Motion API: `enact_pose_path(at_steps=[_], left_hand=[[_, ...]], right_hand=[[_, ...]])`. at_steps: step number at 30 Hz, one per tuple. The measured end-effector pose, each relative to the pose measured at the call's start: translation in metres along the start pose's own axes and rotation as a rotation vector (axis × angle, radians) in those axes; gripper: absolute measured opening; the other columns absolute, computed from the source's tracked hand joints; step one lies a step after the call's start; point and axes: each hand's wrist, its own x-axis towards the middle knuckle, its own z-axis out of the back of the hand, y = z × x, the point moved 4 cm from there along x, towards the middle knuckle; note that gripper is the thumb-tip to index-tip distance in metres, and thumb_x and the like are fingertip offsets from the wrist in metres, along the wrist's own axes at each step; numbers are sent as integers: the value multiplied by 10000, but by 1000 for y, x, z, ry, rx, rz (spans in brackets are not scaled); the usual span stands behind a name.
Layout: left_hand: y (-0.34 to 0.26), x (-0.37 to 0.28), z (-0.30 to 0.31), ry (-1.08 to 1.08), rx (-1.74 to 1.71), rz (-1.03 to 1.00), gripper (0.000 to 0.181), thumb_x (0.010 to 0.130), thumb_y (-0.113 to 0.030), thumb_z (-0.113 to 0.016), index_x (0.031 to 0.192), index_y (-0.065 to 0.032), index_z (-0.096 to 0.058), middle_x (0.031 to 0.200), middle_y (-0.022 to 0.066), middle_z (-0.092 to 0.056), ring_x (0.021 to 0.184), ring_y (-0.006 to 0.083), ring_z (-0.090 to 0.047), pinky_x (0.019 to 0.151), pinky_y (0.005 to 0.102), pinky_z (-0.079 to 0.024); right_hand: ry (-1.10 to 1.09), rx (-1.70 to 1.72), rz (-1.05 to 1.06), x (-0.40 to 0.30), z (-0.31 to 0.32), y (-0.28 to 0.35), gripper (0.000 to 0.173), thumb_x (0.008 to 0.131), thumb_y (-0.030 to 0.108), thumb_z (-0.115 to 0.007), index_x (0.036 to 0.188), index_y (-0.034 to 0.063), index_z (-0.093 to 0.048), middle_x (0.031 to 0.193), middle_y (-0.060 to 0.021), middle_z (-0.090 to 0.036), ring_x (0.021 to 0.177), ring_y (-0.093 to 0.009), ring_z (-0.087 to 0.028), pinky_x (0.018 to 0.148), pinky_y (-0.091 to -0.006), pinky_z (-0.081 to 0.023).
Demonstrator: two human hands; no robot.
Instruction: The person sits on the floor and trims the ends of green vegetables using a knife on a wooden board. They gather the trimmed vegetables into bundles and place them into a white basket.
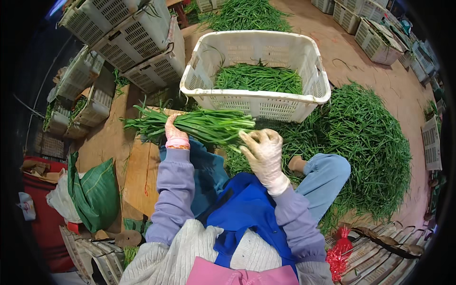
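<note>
My left hand (174, 131), in a patterned glove with a pink cuff, is closed around a bunch of garlic chives (210, 124). The bunch lies level across my lap, leaf tips to the left and pale cut ends to the right. At those cut ends is my right hand (263, 153), in a whitish glove, its thumb and forefinger apart and the other fingers curled. I see nothing held in it; whether a fingertip touches the stems is unclear. Just beyond the bunch stands a white plastic crate (254, 95) with a layer of chives (258, 78) on its bottom.
A large heap of loose chives (367, 149) spreads at the right, and another heap (249, 16) lies beyond the crate. Stacked crates (133, 42) rise at left. A wooden board (142, 174), green sack (94, 196), folded crates (381, 256) and red twine (338, 253) are near me.
</note>
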Motion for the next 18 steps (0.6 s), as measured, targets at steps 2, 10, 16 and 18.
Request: enact_pose_path(at_steps=[2,10,16,18], left_hand=[[9,-5,-7,-81,9,9,148,753,-145,-618,862,-48,-601,907,103,-629,816,272,-595,819,399,-497],[5,6,-7,77,51,64,120,774,-147,-544,793,-36,-583,811,106,-625,742,278,-589,768,389,-493],[-3,24,2,38,88,-71,90,777,-117,-586,857,-77,-584,875,64,-619,823,245,-586,826,399,-484],[5,12,-15,-47,-54,8,111,793,-158,-577,863,-73,-592,879,64,-630,826,250,-590,818,402,-483]], right_hand=[[-35,-143,18,1,-28,-7,300,649,157,-706,947,158,-667,857,-14,-583,896,-251,-515,790,-424,-393],[273,653,69,-13,13,7,154,612,109,-763,744,88,-688,761,-22,-603,797,-235,-544,736,-363,-419],[831,505,-30,-76,43,-34,468,657,198,-763,1074,22,-646,1057,-147,-642,988,-287,-589,858,-379,-455],[589,371,-327,-94,6,-62,720,685,230,-772,1302,28,-458,1371,-199,-409,1189,-293,-491,927,-353,-457]])
